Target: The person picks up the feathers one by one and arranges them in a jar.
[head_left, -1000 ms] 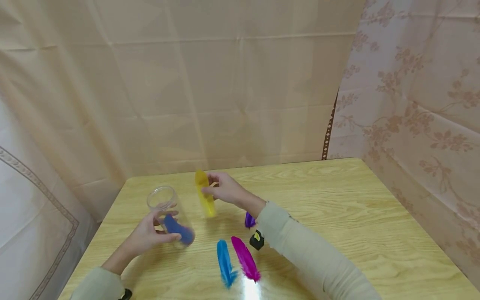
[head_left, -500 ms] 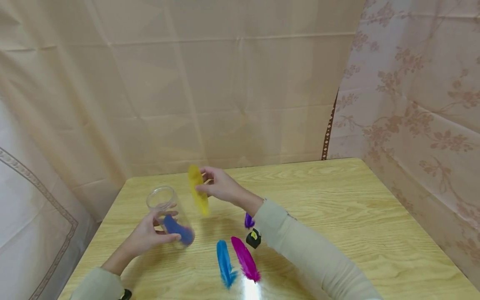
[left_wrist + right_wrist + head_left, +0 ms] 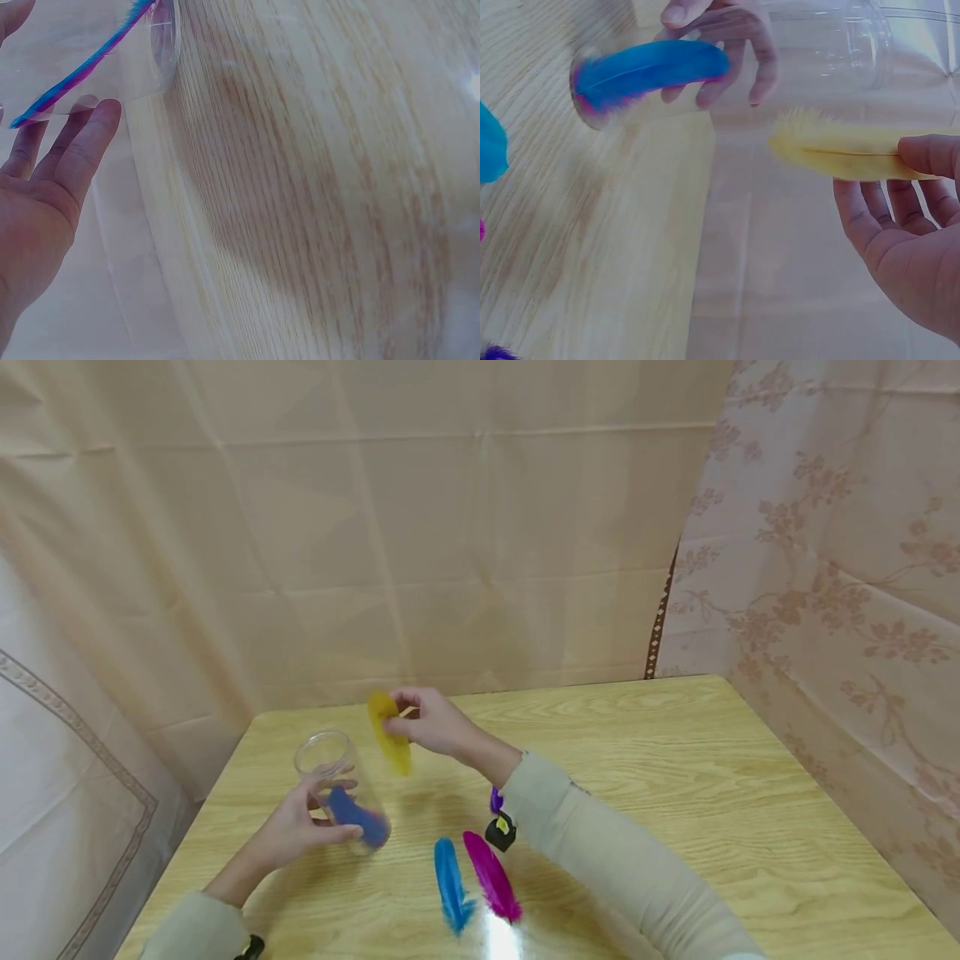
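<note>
On the left of the head view, my left hand (image 3: 296, 827) grips a clear plastic jar (image 3: 360, 777) with its thumb and fingers around the wall. The jar leans, its round mouth up and away. Inside lies a blue feather (image 3: 652, 67) with pink showing along its edge. My right hand (image 3: 435, 722) pinches a yellow feather (image 3: 388, 735) between thumb and fingers, raised above the table. This feather hangs to the right of the jar, apart from it; its fluffy end points down.
A blue feather (image 3: 452, 885) and a magenta feather (image 3: 491, 877) lie side by side on the wooden table (image 3: 630, 727). A purple feather (image 3: 496, 800) is partly hidden behind the right wrist. Beige curtain (image 3: 480, 527) hangs behind the table.
My right hand has carried the yellow feather left and slightly up, nearer the jar's mouth. My left hand and the jar have stayed in place.
</note>
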The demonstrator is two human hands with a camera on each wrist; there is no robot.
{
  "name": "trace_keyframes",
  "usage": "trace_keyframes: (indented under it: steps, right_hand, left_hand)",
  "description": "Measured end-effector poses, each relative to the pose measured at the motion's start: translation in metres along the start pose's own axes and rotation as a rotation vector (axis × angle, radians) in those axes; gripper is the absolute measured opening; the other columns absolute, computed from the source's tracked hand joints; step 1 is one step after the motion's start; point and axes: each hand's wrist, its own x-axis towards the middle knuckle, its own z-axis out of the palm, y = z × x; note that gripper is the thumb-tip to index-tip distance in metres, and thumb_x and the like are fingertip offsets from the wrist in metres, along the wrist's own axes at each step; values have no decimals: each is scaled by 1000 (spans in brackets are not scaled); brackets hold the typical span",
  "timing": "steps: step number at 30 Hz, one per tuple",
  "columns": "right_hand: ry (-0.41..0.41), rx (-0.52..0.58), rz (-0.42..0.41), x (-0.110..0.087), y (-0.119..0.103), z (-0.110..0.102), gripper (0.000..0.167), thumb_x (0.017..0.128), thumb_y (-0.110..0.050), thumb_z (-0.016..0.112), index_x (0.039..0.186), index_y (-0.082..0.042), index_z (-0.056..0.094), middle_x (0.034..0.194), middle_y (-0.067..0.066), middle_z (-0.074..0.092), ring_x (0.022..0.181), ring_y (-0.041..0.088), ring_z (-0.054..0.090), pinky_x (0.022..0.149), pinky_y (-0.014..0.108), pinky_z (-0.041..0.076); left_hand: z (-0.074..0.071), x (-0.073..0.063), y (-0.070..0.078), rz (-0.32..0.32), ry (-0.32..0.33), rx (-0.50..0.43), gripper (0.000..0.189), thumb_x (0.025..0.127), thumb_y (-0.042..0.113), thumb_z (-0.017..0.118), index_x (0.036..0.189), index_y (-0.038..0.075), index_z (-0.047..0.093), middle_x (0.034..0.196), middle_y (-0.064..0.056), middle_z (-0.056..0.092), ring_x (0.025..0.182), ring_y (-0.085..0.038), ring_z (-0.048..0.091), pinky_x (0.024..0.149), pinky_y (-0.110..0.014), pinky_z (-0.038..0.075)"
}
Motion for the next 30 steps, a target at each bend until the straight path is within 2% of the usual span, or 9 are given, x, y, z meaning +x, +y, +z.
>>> trace_keyframes:
  steps: [8,14,18,23,30]
  right_hand:
    - [11,38,-50,0,-12,-3,33,98,-5,67,130,-5,61,107,10,63,94,22,65,80,31,60]
    - [-23,111,-63,-1,-27,4,30,98,-7,68,127,-4,62,107,10,63,93,20,68,80,31,60]
    - [-47,131,-77,-4,-38,9,30,98,-9,68,127,-4,62,108,9,63,94,19,69,81,30,60]
    - [-70,152,-102,-7,-48,12,31,98,-8,68,128,-3,61,108,9,63,94,19,69,81,31,60]
    - [-64,217,-96,-1,-56,15,36,97,-4,68,132,-3,57,106,8,64,93,17,69,79,33,61]
  left_hand:
    - [1,3,2,10,-16,4,82,83,13,86,151,15,41,139,-27,55,114,-43,59,82,-38,61]
    - [-2,-2,1,14,-3,-3,82,83,10,86,152,11,41,137,-29,55,114,-46,60,82,-38,61]
    - [-2,-5,1,0,6,-8,85,82,10,86,152,11,39,137,-30,55,111,-42,61,82,-35,60]
    - [1,-5,2,-36,11,-11,92,81,12,87,155,5,32,136,-29,55,110,-35,63,83,-31,59]
    - [-1,-4,2,-68,24,0,97,81,13,87,155,-2,26,137,-30,54,112,-40,61,84,-32,59]
